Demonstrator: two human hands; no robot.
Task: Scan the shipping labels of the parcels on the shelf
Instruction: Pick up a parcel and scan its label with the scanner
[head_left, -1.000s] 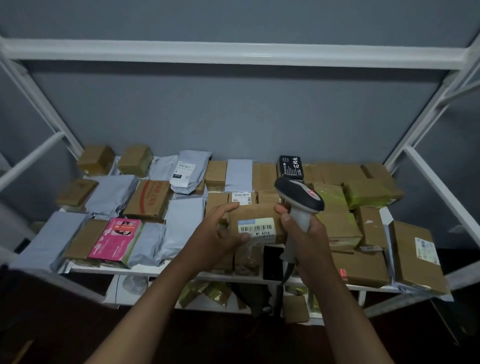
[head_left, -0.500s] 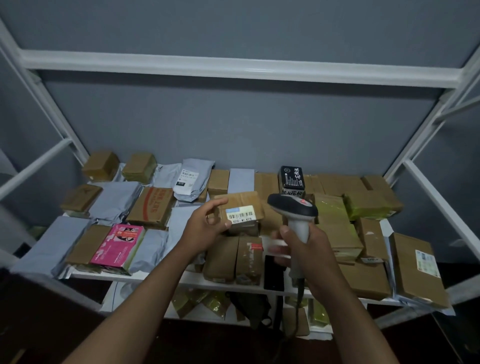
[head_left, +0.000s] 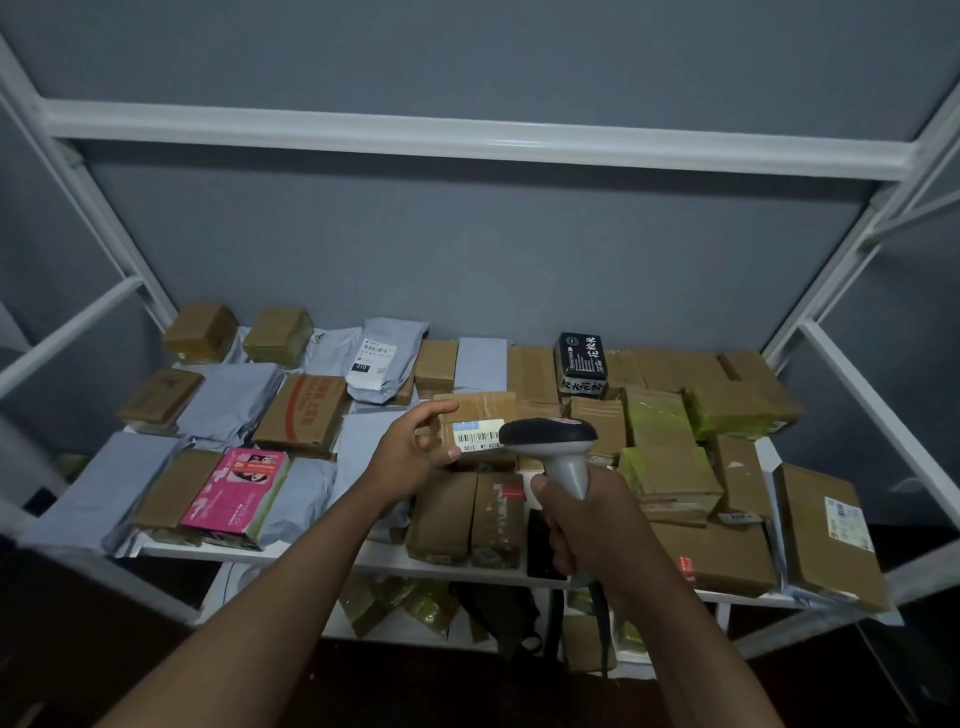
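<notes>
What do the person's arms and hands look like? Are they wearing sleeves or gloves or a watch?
Both arms are bare right up to the bottom edge of the picture, so no sleeves show. The left hand and the right hand have no gloves. No watch, bracelet or ring shows on the wrists or on the fingers in view. The light is dim, so tiny marks can't be made out.

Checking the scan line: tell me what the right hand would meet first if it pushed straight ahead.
Probably the labelled cardboard parcel held by the left hand; the right hand points its scanner there, though depth is unclear.
</notes>
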